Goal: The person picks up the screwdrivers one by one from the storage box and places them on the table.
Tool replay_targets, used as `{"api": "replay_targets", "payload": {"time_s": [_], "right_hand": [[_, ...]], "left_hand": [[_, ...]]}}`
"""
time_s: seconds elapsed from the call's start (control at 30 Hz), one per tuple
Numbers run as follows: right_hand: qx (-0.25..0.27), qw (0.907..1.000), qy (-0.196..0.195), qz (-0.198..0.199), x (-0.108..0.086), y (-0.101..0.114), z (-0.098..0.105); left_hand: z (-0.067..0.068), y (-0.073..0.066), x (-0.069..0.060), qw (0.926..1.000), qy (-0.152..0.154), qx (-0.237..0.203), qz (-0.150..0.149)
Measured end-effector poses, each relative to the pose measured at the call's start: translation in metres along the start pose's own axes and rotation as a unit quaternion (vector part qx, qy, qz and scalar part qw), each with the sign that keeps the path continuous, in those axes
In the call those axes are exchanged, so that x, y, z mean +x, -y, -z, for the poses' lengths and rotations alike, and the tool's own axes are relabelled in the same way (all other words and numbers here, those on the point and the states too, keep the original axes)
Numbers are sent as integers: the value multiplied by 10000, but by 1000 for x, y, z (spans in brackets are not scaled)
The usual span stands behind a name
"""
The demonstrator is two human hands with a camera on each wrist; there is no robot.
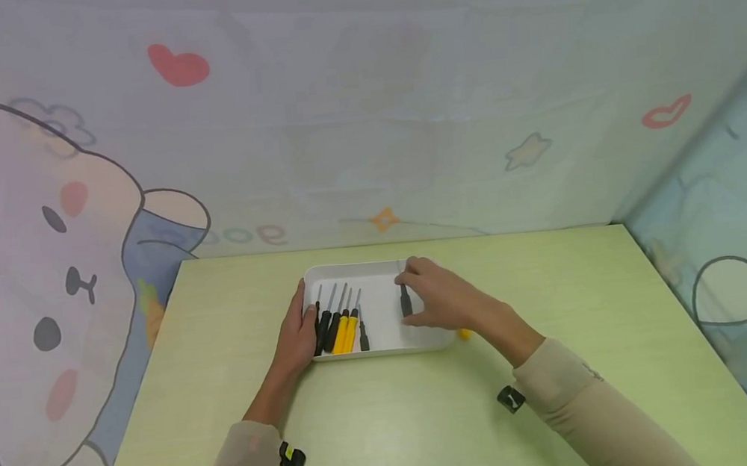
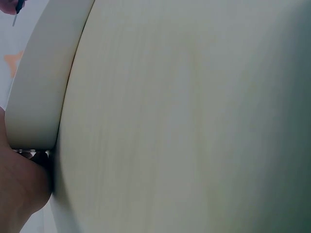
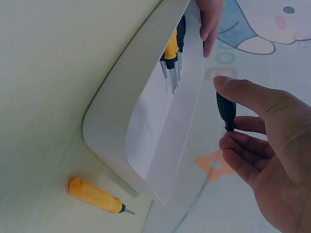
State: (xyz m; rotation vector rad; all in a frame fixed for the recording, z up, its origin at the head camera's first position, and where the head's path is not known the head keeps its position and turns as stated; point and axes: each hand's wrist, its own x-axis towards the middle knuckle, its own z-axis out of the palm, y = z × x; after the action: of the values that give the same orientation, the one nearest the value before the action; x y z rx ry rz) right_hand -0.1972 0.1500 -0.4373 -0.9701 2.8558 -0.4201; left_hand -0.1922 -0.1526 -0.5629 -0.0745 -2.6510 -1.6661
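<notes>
A white tray [image 1: 385,353] stands on the table, and my left hand [image 1: 296,339] grips its left end. Several screwdrivers lie side by side in its left part, among them ones with yellow handles [image 1: 345,332] and black handles [image 1: 326,329]. Over the tray's right part, my right hand [image 3: 277,141] pinches a small black-handled screwdriver [image 3: 225,110] between thumb and fingers, above the tray floor. In the left wrist view the left hand [image 2: 22,189] is at the tray's end, its fingertips partly hidden.
Just right of the tray, a yellow-handled screwdriver [image 3: 97,195] lies on the table [image 1: 392,426], mostly hidden by the right arm in the head view. A printed cloth [image 1: 362,114] hangs behind the table's back edge.
</notes>
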Motion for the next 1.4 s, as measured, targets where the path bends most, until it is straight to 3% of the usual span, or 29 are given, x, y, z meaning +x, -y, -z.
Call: {"api": "replay_targets", "payload": {"time_s": [0.23, 1.4], "right_hand": [[-3, 9999, 14, -137, -2, 0, 7], [220, 9991, -366, -40, -33, -32, 13]], "left_hand": [[1, -1, 0, 10000, 33, 21, 23], [0, -3, -1, 9999, 8, 79, 78]]}}
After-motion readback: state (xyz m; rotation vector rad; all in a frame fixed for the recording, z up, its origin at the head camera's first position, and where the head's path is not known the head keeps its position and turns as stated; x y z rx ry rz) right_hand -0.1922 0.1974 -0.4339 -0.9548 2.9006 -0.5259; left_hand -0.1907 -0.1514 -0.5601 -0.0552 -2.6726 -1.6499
